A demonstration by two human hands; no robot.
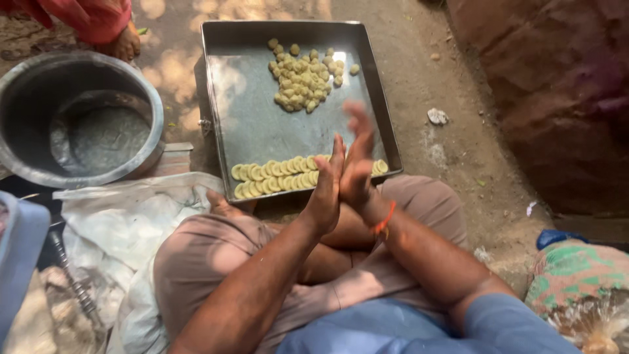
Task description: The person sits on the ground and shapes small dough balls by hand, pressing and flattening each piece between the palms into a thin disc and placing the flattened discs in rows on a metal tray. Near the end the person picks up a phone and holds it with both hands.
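Bare dirt ground (pixel 458 151) in dappled sunlight, a reddish rock wall (pixel 557 98) off to the right of the hands. Seated cross-legged on it, knees draped in brown cloth. Left hand (pixel 325 190) and right hand (pixel 357 167) pressed palm to palm, upright, fingers stretched out straight; right fingers blurred. Anything caught between the palms hidden, so impossible to tell whether a lump of dough sits there. Orange thread (pixel 385 218) round the right wrist.

Just beyond the fingertips, a shallow square metal tray (pixel 262 124). Along its near edge, right under the hands, two rows of flattened pale dough discs (pixel 275 177), overlapping. Toward its far side, well apart from the hands, a loose heap of small dough balls (pixel 303 77).

Likely soft, light, slightly tacky pieces, easily dented; best pinched gently at the edges with fingertips, or rolled under light palm pressure.

Left of the hands, a big empty metal pot (pixel 78 118), and white sacking (pixel 131 223) by the left knee. Beyond the pot, another person's hand (pixel 124 42) below a red sleeve.
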